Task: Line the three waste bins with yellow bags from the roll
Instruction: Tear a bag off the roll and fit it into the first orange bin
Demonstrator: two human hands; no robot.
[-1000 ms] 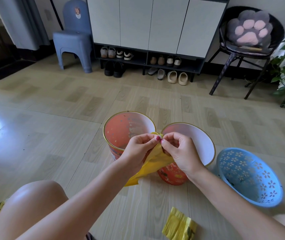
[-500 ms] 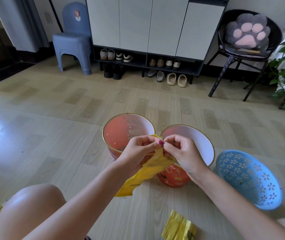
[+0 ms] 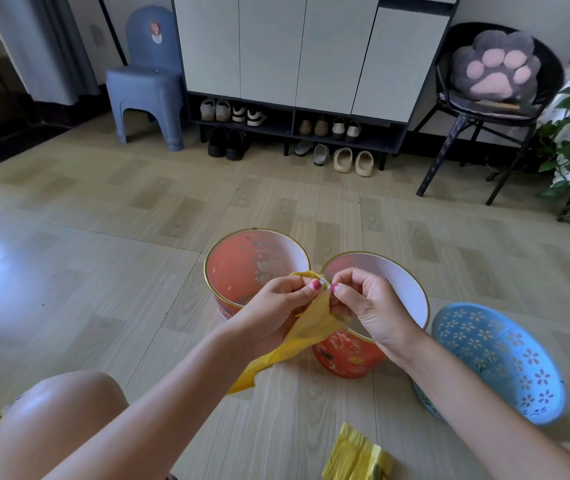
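Bag (image 3: 314,327) tail hangs lower; both hands pinch its top, opening hidden.

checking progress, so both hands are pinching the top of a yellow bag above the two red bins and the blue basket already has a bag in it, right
Not quite: the head view shows the blue basket unlined. Both the left hand and right hand do pinch the yellow bag above the two red bins.
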